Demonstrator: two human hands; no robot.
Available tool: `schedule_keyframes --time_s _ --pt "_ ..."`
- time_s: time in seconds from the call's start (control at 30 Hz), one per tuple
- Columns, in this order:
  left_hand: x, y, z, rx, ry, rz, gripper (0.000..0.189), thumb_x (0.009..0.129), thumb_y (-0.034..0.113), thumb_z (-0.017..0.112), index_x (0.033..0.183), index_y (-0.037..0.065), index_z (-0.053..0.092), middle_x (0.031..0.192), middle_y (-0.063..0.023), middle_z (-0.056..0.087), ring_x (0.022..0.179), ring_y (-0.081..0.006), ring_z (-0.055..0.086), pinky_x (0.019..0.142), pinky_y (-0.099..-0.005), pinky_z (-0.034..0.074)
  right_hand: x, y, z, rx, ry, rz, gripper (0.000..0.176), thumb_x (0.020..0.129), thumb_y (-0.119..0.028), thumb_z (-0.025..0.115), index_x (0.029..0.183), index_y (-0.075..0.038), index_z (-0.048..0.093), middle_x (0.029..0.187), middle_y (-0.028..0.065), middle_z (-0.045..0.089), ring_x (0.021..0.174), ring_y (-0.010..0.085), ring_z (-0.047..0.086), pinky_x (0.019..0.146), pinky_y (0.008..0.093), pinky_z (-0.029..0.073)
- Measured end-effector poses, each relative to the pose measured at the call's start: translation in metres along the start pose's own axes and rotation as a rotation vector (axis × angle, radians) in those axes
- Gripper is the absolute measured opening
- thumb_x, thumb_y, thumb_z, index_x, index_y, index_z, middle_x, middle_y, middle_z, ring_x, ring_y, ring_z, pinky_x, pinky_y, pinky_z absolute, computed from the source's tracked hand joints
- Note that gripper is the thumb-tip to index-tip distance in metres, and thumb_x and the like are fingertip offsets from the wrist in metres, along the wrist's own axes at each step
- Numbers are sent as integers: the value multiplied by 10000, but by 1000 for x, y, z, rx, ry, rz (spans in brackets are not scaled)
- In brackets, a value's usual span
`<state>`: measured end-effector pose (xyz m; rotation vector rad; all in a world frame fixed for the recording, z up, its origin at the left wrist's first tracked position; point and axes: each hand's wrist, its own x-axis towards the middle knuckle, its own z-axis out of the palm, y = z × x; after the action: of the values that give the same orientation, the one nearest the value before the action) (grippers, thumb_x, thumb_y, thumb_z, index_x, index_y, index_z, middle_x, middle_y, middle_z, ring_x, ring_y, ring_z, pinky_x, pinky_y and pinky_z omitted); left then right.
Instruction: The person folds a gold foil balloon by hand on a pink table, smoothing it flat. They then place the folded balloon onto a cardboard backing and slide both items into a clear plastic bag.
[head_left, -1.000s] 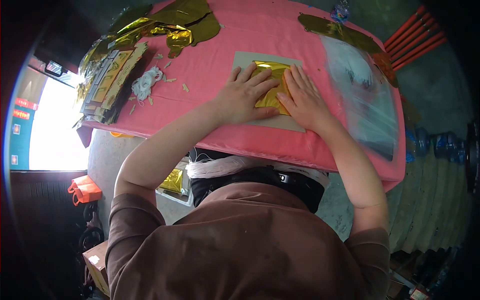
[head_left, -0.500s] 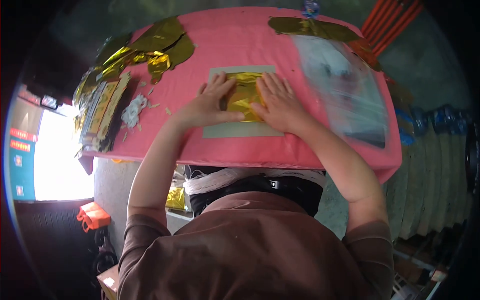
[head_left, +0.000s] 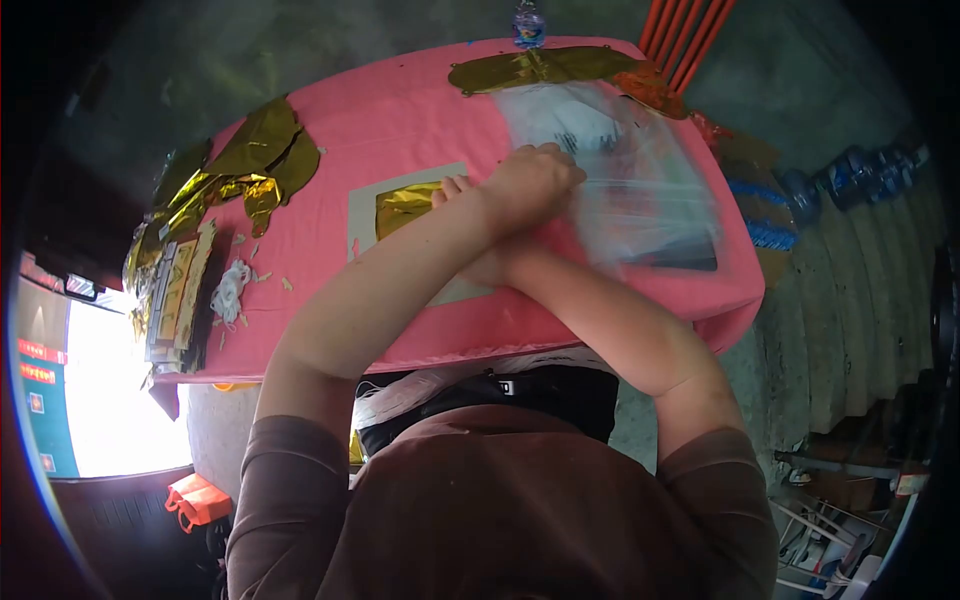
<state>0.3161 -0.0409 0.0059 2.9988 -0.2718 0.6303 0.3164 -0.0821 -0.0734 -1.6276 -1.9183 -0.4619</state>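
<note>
My left hand crosses over my right forearm to the left edge of the clear plastic bags. Its fingers are curled together; what they hold, if anything, is hidden. Under the crossed left forearm is my right hand, mostly covered, its visible fingertips stretched out at the right edge of the gold foil sheet. That sheet lies flat on a grey board, whose lower part is hidden by my arms.
A pink tablecloth covers the table. At left lie gold foil balloons, a card stack and white string. Another flat gold foil piece lies at the back, near a plastic bottle.
My left hand has left the foil sheet and swung right across my right arm to the bags. My right hand stays by the sheet. The view has shifted to the right.
</note>
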Motion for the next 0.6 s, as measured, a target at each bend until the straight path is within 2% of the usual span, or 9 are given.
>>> schedule_keyframes --time_s 0.03,0.13,0.23,0.3,0.4,0.6 --pt "3 -2 6 86 43 41 128 727 166 599 822 82 615 845 -80 608 851 -240 599 739 -344 499 0 1 4 -3 3 5 561 825 -314 473 1170 121 387 1190 310 405 1153 438 378 1017 493 264" --pt "9 -7 16 146 -20 43 138 717 178 602 809 77 619 845 -72 602 868 -240 597 735 -346 501 -2 3 6 -2 -111 21 580 831 -317 456 1181 138 377 1232 336 373 1171 461 361 1017 493 264" --pt "9 -8 18 44 33 60 155 756 139 594 891 68 624 816 -89 562 826 -283 577 725 -400 487 -1 0 2 -8 -47 15 599 826 -315 451 1207 140 365 1268 343 351 1200 468 339 1017 486 269" --pt "13 -5 14 -15 36 5 148 757 144 596 881 69 628 819 -88 564 822 -281 579 722 -392 489 1 1 -3 40 -199 60 646 817 -322 460 1244 145 333 1304 350 319 1234 471 307 1017 488 273" --pt "16 -3 17 -80 64 -41 142 754 157 602 860 68 630 820 -88 564 810 -275 582 705 -381 492 0 -1 -5 -1 -123 17 652 813 -331 467 1238 147 341 1297 353 327 1226 469 320 1007 497 285" --pt "22 -10 30 13 116 27 117 741 172 615 789 66 630 784 -79 563 780 -264 593 650 -384 494 4 -2 -16 -23 -174 -8 642 804 -331 479 1203 160 375 1264 368 355 1198 489 345 989 507 305"
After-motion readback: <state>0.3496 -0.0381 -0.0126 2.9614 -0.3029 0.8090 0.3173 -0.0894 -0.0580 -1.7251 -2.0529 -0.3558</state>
